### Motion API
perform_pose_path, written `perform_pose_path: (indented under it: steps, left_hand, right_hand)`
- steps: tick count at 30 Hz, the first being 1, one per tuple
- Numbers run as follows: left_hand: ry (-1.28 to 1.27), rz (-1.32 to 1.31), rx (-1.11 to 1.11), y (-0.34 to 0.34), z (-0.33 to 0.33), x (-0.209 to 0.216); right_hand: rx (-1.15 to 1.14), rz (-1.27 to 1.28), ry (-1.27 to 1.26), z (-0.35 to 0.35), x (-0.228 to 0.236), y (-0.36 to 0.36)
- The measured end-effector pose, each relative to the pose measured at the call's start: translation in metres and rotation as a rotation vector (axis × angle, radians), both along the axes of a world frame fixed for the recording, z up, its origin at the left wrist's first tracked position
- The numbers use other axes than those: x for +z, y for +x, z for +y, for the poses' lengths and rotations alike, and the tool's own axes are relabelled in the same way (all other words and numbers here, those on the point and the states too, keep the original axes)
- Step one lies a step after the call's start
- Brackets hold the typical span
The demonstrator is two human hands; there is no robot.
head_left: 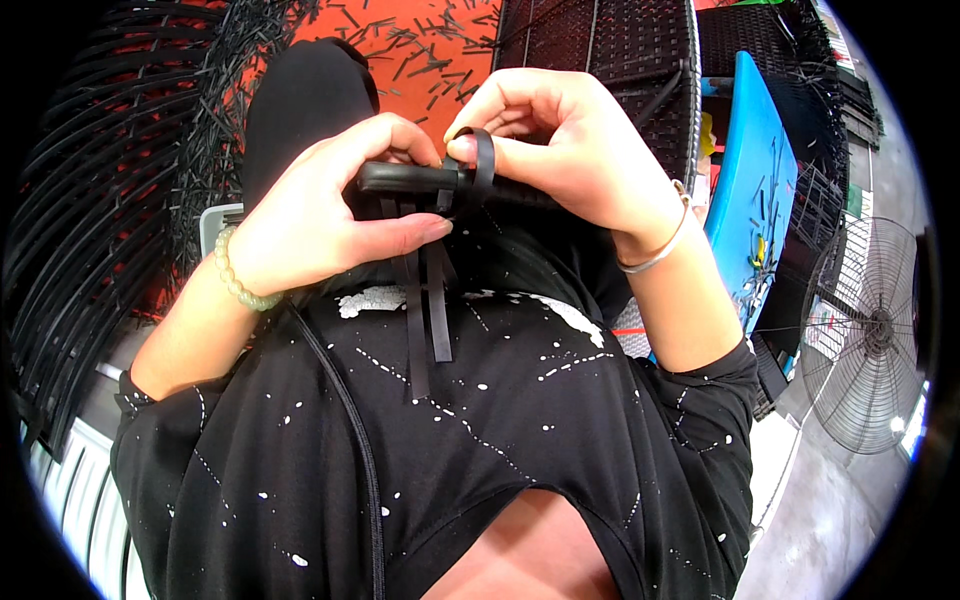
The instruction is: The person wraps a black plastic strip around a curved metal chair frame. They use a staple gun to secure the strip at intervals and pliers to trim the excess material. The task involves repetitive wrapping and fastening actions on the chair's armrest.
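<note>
Orange floor [420, 50] littered with short black strip offcuts [415, 60] lies beyond the person's lap. On the left, a stack of black woven frames [90, 200] curves along the edge. The left hand [320, 215], a pale bead bracelet [235, 275] at its wrist, is closed around a flat black bar [400, 178]. Loose black strips [428, 300] hang from the bar over the speckled black shirt [480, 420]. The right hand [560, 140] pinches a black strip loop [482, 160] at the bar. Further right stand a blue panel [750, 180] and a wire fan [870, 330].
</note>
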State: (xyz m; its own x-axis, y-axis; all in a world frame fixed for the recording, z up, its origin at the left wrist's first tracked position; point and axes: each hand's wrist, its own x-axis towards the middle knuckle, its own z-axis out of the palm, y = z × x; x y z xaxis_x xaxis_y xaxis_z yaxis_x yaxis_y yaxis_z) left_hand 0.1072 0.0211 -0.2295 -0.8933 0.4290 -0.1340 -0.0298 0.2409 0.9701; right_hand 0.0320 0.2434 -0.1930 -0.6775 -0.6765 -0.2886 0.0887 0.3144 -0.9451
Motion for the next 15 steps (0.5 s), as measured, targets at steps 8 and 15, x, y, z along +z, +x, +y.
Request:
perform_pose_path:
  steps: [8, 15]
  left_hand:
    - [-0.086, 0.334, 0.057, 0.0, 0.001, 0.011]
    - [-0.194, 0.433, -0.095, -0.003, -0.005, 0.028]
  right_hand:
    - [0.013, -0.063, 0.057, 0.004, -0.006, -0.005]
    - [0.035, -0.107, 0.039, 0.009, -0.019, -0.012]
